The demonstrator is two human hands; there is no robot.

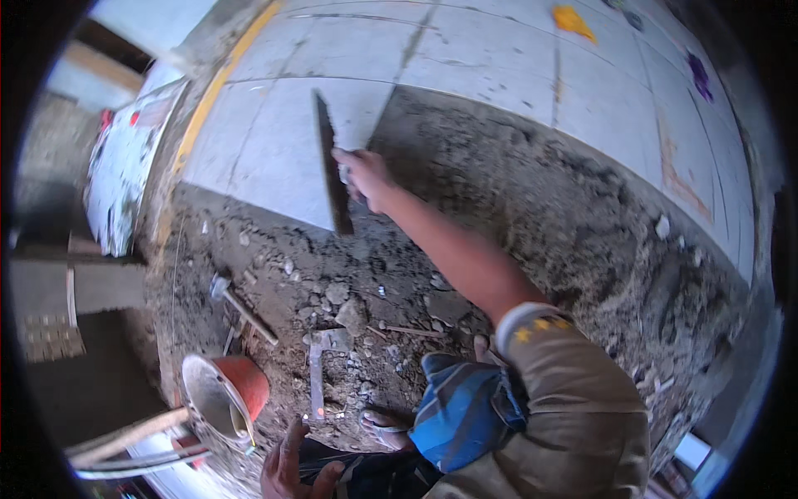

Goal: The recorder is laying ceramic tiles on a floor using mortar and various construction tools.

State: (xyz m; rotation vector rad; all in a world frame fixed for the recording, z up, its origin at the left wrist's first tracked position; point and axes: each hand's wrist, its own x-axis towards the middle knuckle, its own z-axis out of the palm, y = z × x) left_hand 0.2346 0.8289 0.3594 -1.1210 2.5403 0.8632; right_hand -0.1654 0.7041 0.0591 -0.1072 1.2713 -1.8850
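Observation:
My right hand reaches forward and grips a long, flat trowel-like float by its back. The float stands nearly edge-on, over the right part of a pale floor tile. Whether it touches the tile I cannot tell. Just right of the tile lies dark, damp-looking mortar or soil. Low in the picture, beside my leg, is my left hand. Its fingers are apart and nothing shows in them.
A mallet and a dusty T-shaped tool lie on rubble-strewn ground. An orange bucket tips left of my feet. Laid tiles spread beyond, with a yellow scrap on them. A yellow strip edges the left side.

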